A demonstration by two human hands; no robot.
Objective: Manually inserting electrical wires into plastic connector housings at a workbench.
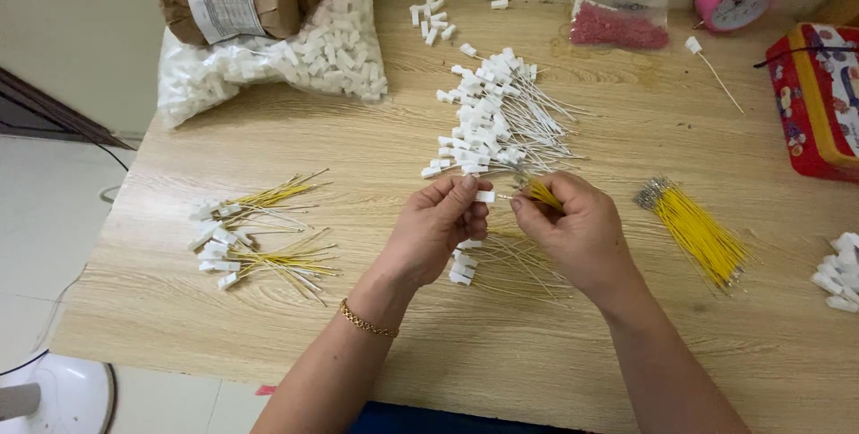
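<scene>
Pinching a small white connector [485, 196] in our left hand [438, 224], grip clenched on it, we hold it just below the white-wire pile [497, 116] on the counter [358, 139]. Our right hand [577, 228] grasps a yellow wire [541, 192], its tip nearly meeting the connector. Right of that pile lies a yellow wire bundle [698, 233]; far left of it, finished pieces [255, 237].

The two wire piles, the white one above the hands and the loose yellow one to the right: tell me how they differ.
The white wire pile carries white plastic connectors; the yellow wire bundle shows only bare metal ends. The white pile fans out messily; the yellow bundle lies neat and parallel. Both rest on the wooden table, untouched.
</scene>
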